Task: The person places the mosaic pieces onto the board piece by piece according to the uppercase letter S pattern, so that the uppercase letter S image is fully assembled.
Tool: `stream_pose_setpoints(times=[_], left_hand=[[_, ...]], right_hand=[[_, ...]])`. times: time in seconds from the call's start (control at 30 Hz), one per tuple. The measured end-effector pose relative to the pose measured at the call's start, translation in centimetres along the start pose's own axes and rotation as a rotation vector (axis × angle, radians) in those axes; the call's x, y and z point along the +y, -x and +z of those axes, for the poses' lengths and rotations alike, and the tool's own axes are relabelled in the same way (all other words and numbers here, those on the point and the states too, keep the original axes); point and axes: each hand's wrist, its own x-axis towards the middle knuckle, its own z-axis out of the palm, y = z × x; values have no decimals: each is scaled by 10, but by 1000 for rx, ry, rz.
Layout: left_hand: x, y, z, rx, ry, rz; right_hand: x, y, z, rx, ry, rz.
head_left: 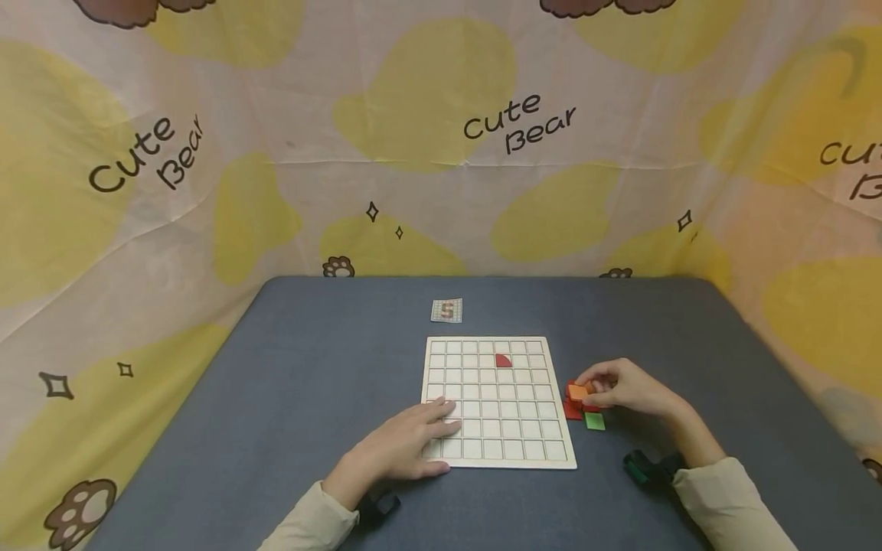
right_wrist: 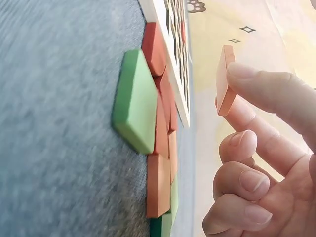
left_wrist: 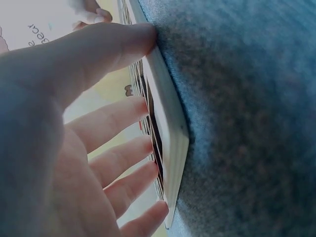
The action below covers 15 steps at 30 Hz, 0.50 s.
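A white grid board lies on the table, with one red quarter-circle tile in a square near its far right. My left hand rests on the board's near left corner, fingers straight and spread; the left wrist view shows the thumb on the board's edge. Beyond the board's right edge, my right hand pinches an orange tile between thumb and index finger, its other fingers curled. Beneath it lies a small group of tiles: a green tile, red tiles and an orange tile, partly overlapping in view.
A small card with a printed grid pattern lies behind the board. The table is covered in dark blue-grey cloth. A patterned yellow and white curtain hangs around its back and sides. Dark straps are at the wrists.
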Motion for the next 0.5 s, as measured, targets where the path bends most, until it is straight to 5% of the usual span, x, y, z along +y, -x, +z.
stream_pose_setpoints(times=[0.5], left_hand=[[1, 0, 1, 15, -22, 8]], right_hand=[[-13, -19, 10, 20, -4, 10]])
